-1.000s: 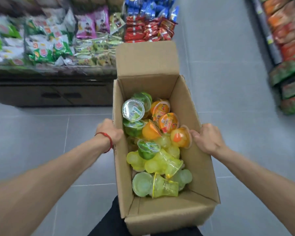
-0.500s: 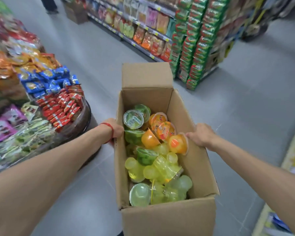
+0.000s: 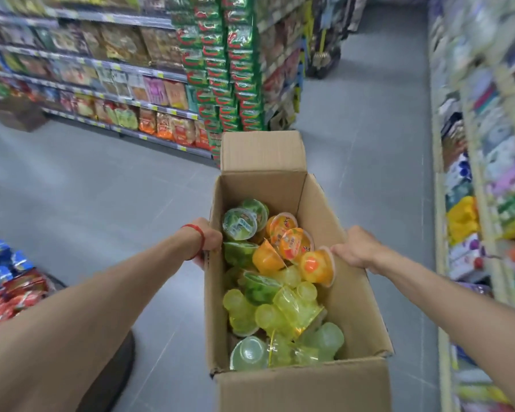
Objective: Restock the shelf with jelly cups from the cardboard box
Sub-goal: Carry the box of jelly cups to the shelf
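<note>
Head view: a person holds an open cardboard box (image 3: 295, 388) in a shop aisle, the left hand (image 3: 210, 237) curled round its left wall and the right hand (image 3: 354, 249) clamped on the rim of its right wall. Jelly cups (image 3: 280, 295), green, orange and yellow, lie heaped inside the box, above the grey floor (image 3: 101, 188). Snack shelves (image 3: 116, 69) stand beyond on the left; a blurred rack (image 3: 473, 173) runs along the right.
</note>
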Available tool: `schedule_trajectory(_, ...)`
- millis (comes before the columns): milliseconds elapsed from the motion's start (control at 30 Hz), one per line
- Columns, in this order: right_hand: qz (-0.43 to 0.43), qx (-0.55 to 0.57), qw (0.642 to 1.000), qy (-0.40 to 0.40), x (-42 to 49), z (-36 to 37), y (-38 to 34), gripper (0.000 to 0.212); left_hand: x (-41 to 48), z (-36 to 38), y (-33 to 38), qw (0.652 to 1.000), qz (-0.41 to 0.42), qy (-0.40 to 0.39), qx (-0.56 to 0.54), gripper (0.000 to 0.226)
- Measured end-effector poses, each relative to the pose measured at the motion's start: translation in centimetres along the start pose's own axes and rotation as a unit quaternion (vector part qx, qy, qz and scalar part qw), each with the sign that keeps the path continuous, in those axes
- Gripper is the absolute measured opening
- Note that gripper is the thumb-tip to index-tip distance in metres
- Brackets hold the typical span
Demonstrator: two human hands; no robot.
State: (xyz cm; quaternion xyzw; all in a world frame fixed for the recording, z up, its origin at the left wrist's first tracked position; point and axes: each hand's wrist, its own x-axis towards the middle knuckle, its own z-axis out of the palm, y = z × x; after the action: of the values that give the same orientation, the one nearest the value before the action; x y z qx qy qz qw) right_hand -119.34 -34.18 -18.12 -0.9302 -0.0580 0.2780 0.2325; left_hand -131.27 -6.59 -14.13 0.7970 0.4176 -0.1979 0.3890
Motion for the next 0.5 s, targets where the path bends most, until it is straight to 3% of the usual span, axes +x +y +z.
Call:
schedule_trajectory(233,0.015,0.002,1.0,0.017,10.0,-8.9,2.4,0.04,7.2,2.6,12.7,0.999,0.028,-0.014,0.013,0.019)
schedule_trajectory(500,0.059,-0.009,0.998,0.037,23.9,-17.2,3.2,0.035,19.2,4.1,27.4,0.995,0.057,-0.033,0.07,0.011)
